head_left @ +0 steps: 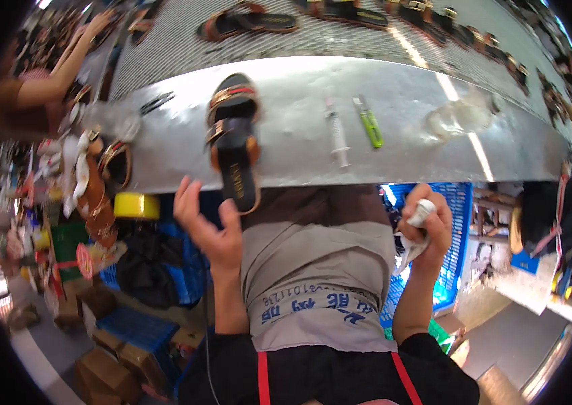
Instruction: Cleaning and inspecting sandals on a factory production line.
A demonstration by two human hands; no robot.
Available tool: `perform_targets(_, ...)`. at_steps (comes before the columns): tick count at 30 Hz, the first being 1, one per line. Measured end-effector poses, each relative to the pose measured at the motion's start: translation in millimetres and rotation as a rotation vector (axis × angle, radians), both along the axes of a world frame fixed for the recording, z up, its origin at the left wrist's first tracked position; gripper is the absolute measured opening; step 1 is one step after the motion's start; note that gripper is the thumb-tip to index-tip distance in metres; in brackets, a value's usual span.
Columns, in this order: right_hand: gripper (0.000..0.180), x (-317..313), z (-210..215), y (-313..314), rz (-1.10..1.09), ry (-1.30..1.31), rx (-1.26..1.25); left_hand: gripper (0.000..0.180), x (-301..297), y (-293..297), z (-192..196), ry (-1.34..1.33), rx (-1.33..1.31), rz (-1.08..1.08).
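Note:
A black sandal with gold and red straps lies on the metal workbench, its heel end hanging over the near edge. My left hand is raised just below that edge, fingers spread, empty, its thumb close to the sandal's heel. My right hand is closed around a crumpled white cloth below the bench edge, in front of a blue crate. A syringe and a green-handled cutter lie on the bench to the right of the sandal.
More sandals ride on a mesh conveyor behind the bench. A crumpled clear plastic bag sits at the bench's right. A yellow tape roll, sandals and clutter crowd the left. Another person's arm reaches in top left. Cardboard boxes lie below.

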State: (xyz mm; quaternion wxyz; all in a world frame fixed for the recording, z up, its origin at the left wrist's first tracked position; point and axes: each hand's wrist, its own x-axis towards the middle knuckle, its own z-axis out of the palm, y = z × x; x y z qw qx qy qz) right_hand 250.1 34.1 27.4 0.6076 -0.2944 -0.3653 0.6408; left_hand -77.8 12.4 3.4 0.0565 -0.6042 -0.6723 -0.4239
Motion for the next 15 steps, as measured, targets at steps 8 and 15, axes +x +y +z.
perform_targets(8,0.018,-37.2,26.3,-6.3,0.249,-0.197,-0.283,0.039,79.4,17.5,59.9,-0.532,-0.378,-0.838)
perform_targets(15,0.014,-50.9,2.0,-2.5,0.388,-0.17,-0.342,0.021,87.0,41.3,21.5,-1.131,-0.694,-0.954)
